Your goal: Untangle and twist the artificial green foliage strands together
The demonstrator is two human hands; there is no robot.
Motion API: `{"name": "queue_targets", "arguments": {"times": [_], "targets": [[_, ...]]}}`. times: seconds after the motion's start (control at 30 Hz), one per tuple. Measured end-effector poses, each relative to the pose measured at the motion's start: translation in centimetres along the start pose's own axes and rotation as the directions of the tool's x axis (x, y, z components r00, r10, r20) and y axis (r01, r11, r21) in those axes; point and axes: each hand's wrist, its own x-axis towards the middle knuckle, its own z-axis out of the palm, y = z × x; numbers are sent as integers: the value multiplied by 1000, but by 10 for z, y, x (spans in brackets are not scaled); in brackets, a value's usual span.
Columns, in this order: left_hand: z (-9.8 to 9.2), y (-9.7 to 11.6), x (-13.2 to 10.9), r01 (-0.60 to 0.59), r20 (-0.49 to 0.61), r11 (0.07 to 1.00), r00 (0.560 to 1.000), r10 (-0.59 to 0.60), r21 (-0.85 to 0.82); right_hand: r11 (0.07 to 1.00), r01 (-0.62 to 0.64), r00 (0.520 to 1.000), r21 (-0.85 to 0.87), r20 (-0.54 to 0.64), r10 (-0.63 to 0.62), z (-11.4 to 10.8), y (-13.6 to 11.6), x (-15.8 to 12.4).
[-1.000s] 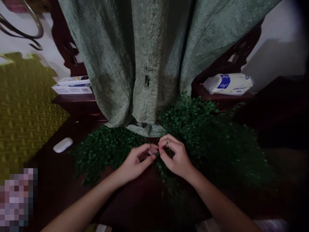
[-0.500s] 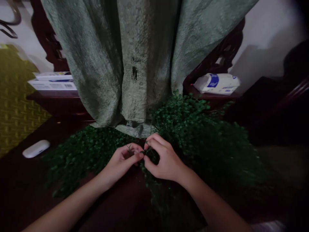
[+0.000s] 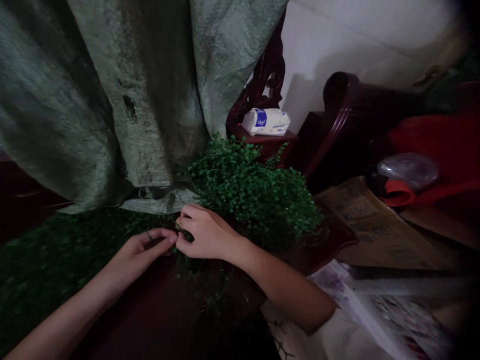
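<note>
My left hand (image 3: 138,252) and my right hand (image 3: 210,234) meet over the dark table, fingertips touching. Both pinch a thin green stem; the exact spot between the fingers is small and partly hidden. Below them hangs a dim leafy sprig (image 3: 210,287), which seems to belong to this stem. Beyond my right hand lies a bushy pile of small-leaved green sprigs (image 3: 251,187). Another, darker pile of greenery (image 3: 48,255) spreads to the left, beside my left forearm. A large grey-green woven sack (image 3: 146,95) stands behind both hands, its lower edge close to them.
A white and blue tissue pack (image 3: 267,122) rests on a dark wood ledge (image 3: 275,142). To the right are flattened cardboard (image 3: 363,225), a clear plastic bag (image 3: 408,167), a red roll-like object (image 3: 399,194) and printed papers (image 3: 401,320). The dark tabletop (image 3: 138,310) lies in front.
My view has swung to the right, bringing the cardboard and red things into sight. Both hands stay together at the stem, with only slight finger movement.
</note>
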Motion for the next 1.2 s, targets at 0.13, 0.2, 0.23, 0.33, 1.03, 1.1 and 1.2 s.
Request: {"name": "queue_targets", "arguments": {"times": [0.13,0.2,0.23,0.33,1.03,1.1,1.2], "targets": [[1,4,-1,-42,65,996,997,37,74,998,43,999,54,23,-45,-8,-1,-1],[1,7,-3,-80,68,994,995,75,71,990,85,996,112,18,-88,-11,-2,-1],[0,7,-3,-86,64,995,995,83,52,986,86,996,144,28,-90,-12,-2,-1],[-2,5,-5,-48,99,998,994,51,-33,978,66,997,196,38,-75,-10,0,0],[4,1,-10,197,258,904,961,-101,-379,855,66,995,515,27,-93,-1,-10,-1],[4,3,-10,182,279,899,958,-70,-399,875,69,997,480,-2,-78,-4,-8,-1],[-3,12,-11,59,240,895,969,55,-442,903,83,992,422,-123,-33,-10,-1,1]]}}
